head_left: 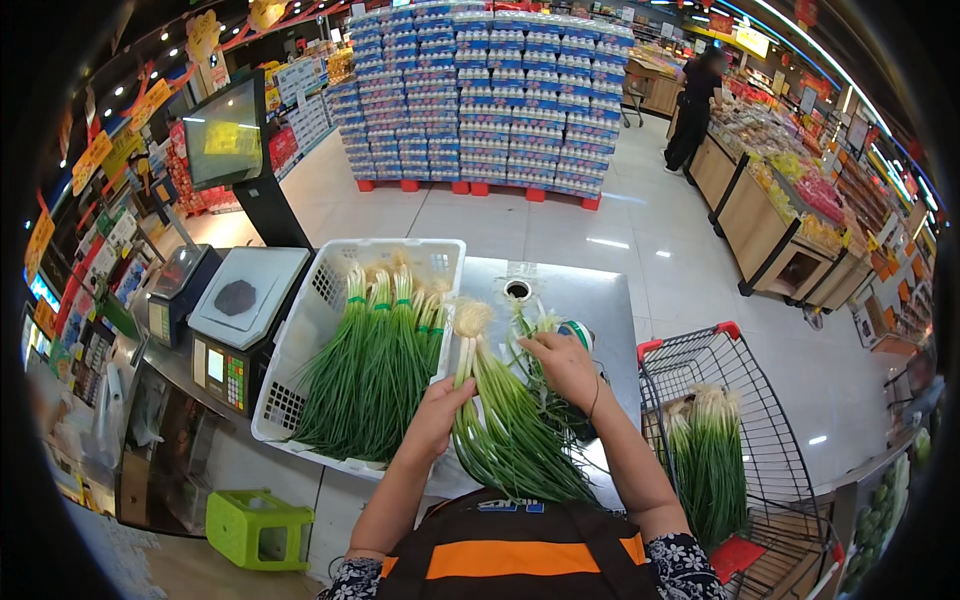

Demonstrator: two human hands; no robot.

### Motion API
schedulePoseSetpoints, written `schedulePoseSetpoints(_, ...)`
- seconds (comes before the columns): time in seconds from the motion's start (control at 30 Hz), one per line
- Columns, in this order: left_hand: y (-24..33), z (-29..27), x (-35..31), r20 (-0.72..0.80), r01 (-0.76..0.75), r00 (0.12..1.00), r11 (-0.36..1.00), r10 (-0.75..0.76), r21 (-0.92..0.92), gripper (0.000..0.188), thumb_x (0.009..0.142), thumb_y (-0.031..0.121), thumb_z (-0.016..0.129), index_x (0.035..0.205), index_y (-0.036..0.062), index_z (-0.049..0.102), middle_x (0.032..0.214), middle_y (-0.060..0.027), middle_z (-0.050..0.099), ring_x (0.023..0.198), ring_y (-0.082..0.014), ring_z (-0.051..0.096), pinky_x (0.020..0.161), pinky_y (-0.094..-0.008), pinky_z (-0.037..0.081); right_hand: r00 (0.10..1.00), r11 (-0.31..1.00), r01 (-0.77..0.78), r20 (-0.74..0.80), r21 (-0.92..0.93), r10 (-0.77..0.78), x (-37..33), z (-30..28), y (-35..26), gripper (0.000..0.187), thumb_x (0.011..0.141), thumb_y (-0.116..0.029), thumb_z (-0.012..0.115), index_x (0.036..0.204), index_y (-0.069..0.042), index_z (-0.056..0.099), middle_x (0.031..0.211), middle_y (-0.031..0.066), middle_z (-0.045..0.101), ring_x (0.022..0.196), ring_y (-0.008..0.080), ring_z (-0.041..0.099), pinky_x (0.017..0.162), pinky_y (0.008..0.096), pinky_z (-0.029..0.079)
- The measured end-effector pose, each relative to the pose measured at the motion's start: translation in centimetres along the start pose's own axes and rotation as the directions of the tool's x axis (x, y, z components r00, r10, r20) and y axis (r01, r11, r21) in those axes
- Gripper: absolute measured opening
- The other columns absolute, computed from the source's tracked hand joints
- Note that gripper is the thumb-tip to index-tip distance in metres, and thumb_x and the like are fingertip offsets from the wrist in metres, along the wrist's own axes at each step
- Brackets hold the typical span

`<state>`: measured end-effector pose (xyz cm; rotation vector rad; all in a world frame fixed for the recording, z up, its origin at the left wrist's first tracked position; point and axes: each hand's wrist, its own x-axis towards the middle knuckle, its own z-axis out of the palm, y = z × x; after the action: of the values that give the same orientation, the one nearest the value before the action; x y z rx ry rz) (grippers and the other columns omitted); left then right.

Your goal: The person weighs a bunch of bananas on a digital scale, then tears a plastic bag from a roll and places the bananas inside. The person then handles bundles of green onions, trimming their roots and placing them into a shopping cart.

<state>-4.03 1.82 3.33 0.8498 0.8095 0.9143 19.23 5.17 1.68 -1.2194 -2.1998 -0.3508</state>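
My left hand (440, 412) is closed around a loose bunch of green onions (505, 415), just below the white stalks. The roots point away from me and the green tops fan out toward my apron. To the right, my right hand (562, 368) is bent with its fingertips pinched together over a small heap of green onion scraps (522, 325); what lies between them is too small to make out. Partly hidden behind that hand is a round roll (577, 333) with a green and white side. A white plastic crate (290, 400) at left holds several banded green onion bundles (375, 350).
A metal table (615, 300) with a round hole lies under my hands. Left of the crate stand a scale (248, 290) and a screen (225, 135). A shopping cart (780, 440) at right carries more green onions (708, 450). A green stool (258, 530) is at lower left.
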Motion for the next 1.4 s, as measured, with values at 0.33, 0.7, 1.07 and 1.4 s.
schedulePoseSetpoints(0.33, -1.5, 1.3, 0.5, -0.004, -0.107, 0.993, 0.94, 0.115, 0.323, 0.026, 0.094, 0.017, 0.048, 0.112, 0.0003, 0.056, 0.087, -0.0003, 0.061, 0.072, -0.006, 0.053, 0.064, -0.0231, 0.044, 0.934, 0.959, 0.086, -0.357, 0.27, 0.017, 2.8, -0.1, -5.0, 0.019, 0.071, -0.006, 0.069, 0.088, -0.004, 0.062, 0.078, 0.008, 0.06, 0.067, 0.0246, 0.057, 0.061, 0.0344, 0.046)
schedulePoseSetpoints(0.7, -3.2, 0.7, 1.3, 0.026, -0.119, 0.993, 0.936, 0.117, 0.332, 0.023, 0.093, 0.017, 0.05, 0.108, 0.0022, 0.059, 0.077, 0.0018, 0.058, 0.062, -0.0046, 0.05, 0.051, -0.0216, 0.04, 0.87, 0.486, -0.297, 0.023, 0.822, 0.492, 1.6, -0.4, -4.9, 0.005, 0.081, -0.003, 0.06, 0.082, -0.001, 0.056, 0.074, 0.0027, 0.057, 0.068, 0.0116, 0.055, 0.065, 0.0268, 0.047)
schedulePoseSetpoints(1.07, -2.2, 1.4, 0.5, 0.004, -0.079, 0.996, 0.929, 0.084, 0.361, 0.023, 0.094, 0.016, 0.05, 0.107, -0.0008, 0.059, 0.086, -0.0004, 0.062, 0.072, -0.0065, 0.055, 0.065, -0.023, 0.045, 0.895, 0.672, -0.338, 0.004, 0.659, 0.447, -1.5, 1.1, -1.5, 0.013, 0.086, -0.005, 0.057, 0.098, -0.002, 0.057, 0.079, 0.0069, 0.059, 0.07, 0.0124, 0.057, 0.063, 0.0247, 0.045)
schedulePoseSetpoints(1.4, -1.4, 2.9, -0.3, 0.037, -0.202, 0.962, 0.619, 0.269, 0.759, 0.029, 0.088, 0.019, 0.052, 0.11, 0.0002, 0.055, 0.067, -0.0187, 0.059, 0.055, -0.0259, 0.059, 0.056, -0.0379, 0.045, 0.938, 0.778, -0.296, 0.012, 0.555, 0.348, 1.0, -0.9, -5.6, 0.011, 0.081, -0.008, 0.063, 0.083, -0.003, 0.053, 0.074, 0.0127, 0.056, 0.062, 0.0281, 0.056, 0.056, 0.0319, 0.045)
